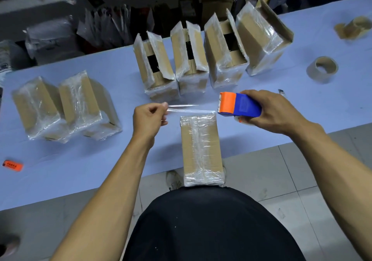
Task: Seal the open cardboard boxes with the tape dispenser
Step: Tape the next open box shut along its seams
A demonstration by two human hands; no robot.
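A closed cardboard box (201, 150) with clear tape over its top lies lengthwise at the table's near edge, against my body. My right hand (275, 114) grips the blue and orange tape dispenser (239, 105) just above the box's far right corner. A strip of clear tape (191, 108) runs from the dispenser leftward to my left hand (150, 118), which pinches its free end. Beyond them stand three cardboard boxes (155, 65) (190, 59) (226, 53) with their flaps up, and a fourth box (261, 39) leaning at the right end.
Two taped boxes (38, 107) (86, 103) lie at the left on the blue table (80, 170). A brown tape roll (323, 69) and a crumpled tape core (354, 28) sit at the right. A small orange object (13, 165) lies near the left edge. Shelves with bags stand behind.
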